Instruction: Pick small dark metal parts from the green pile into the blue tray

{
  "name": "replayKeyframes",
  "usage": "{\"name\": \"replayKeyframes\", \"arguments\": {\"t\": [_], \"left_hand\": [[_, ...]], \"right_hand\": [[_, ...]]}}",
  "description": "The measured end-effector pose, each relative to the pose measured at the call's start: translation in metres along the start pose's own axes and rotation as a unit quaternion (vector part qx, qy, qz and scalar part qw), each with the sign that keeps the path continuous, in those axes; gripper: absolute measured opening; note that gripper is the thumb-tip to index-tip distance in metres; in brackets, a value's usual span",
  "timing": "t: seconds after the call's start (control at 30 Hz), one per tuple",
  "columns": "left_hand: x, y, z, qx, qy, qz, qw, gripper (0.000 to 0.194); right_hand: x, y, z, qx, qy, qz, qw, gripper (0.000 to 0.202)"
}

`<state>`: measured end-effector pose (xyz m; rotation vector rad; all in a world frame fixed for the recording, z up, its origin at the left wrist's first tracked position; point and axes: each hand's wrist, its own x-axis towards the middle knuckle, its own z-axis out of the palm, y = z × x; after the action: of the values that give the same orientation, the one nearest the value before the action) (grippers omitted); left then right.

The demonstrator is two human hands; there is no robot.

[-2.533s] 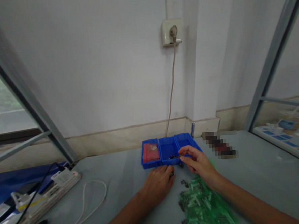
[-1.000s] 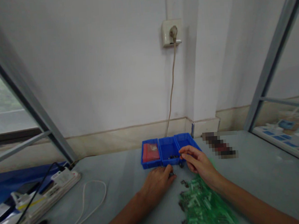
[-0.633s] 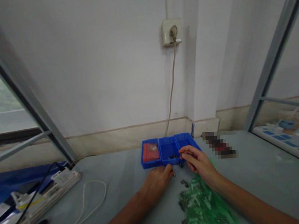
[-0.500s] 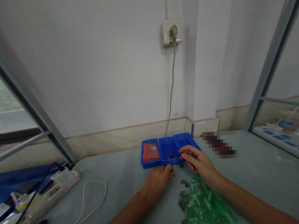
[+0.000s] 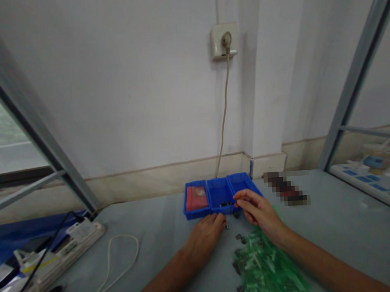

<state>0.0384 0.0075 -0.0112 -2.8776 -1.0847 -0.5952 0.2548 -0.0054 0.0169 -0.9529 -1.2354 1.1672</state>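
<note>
My left hand (image 5: 207, 235) rests low over the table in front of the blue bins, its fingers closed. A small shiny metal part (image 5: 227, 227) sticks out at its fingertips; its exact kind is too small to make out. My right hand (image 5: 257, 210) is raised at the front of the right bin, thumb and forefinger pinched together. Whatever lies in that pinch is too small to name. Below my right hand spreads a green plastic bag (image 5: 271, 264) with several small clear and dark pieces on it. Small dark parts (image 5: 226, 203) lie in the middle blue bin (image 5: 219, 188).
The left blue bin (image 5: 196, 214) holds a red plastic packet (image 5: 197, 199). A small dark part (image 5: 236, 214) sits before the bins. A white cable (image 5: 109, 257) and power strip (image 5: 88, 236) lie at left. A blurred-out object (image 5: 286, 189) is at right.
Both hands stay in nearly the same place. The fingers of my left hand have shifted very slightly around the small metal part.
</note>
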Motion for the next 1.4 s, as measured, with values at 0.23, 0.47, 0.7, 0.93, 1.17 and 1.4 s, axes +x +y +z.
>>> {"name": "replayKeyframes", "arguments": {"t": [0.23,0.47,0.7,0.93,1.17,1.4], "left_hand": [[-0.001,0.002,-0.009,-0.062,-0.033,-0.017,0.997,0.012],[-0.002,0.002,-0.012,-0.061,-0.065,-0.009,0.996,0.016],[-0.002,-0.001,-0.006,-0.045,-0.056,-0.003,0.997,0.018],[-0.003,0.007,-0.007,-0.065,-0.033,-0.031,0.997,0.015],[-0.006,0.007,-0.005,-0.040,-0.031,-0.014,0.999,0.025],[-0.002,0.011,-0.011,-0.025,-0.056,-0.011,0.998,0.016]], "right_hand": [[0.000,-0.002,0.000,-0.006,-0.002,-0.004,1.000,0.031],[-0.001,0.001,-0.001,-0.008,-0.005,0.004,1.000,0.029],[-0.003,-0.002,0.000,-0.027,-0.017,-0.008,0.999,0.029],[-0.003,-0.003,0.001,-0.038,-0.017,-0.012,0.999,0.030],[-0.001,0.000,0.000,0.000,-0.004,-0.011,1.000,0.029],[0.000,0.001,-0.001,0.001,-0.005,-0.003,1.000,0.034]]}}
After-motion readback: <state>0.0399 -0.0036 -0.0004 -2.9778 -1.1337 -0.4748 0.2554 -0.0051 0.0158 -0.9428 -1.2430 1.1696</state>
